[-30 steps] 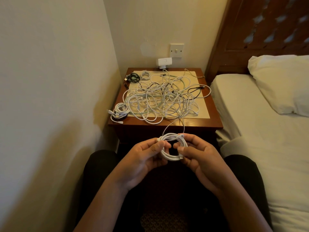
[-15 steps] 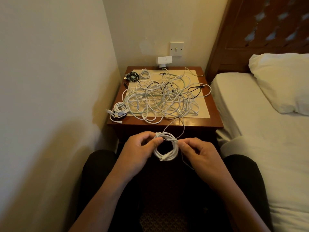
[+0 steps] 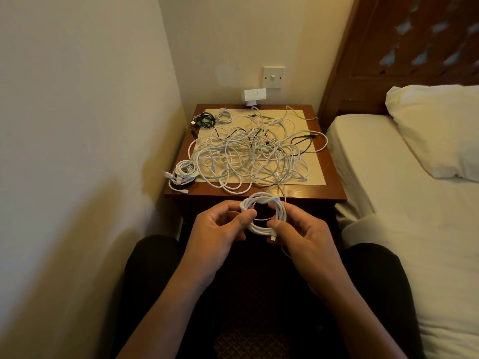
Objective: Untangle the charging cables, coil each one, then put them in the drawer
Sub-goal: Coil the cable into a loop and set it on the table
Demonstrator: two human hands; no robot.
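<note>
Currently: white coil (image 3: 260,198) held over lap, just before nightstand (image 3: 334,182); left hand (image 3: 215,229) pinches its left side, right hand (image 3: 303,234) curls its fingers round the right, probably so loops cannot spring open. Tangle (image 3: 248,156) covers the tabletop; coiled bundle (image 3: 182,173) parked at its left corner. Drawer not in view.

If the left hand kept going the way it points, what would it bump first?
Likely the right hand: the left hand points forward and rightward across the white cable coil that both hold, so the right thumb comes first. Depth is unclear.
</note>
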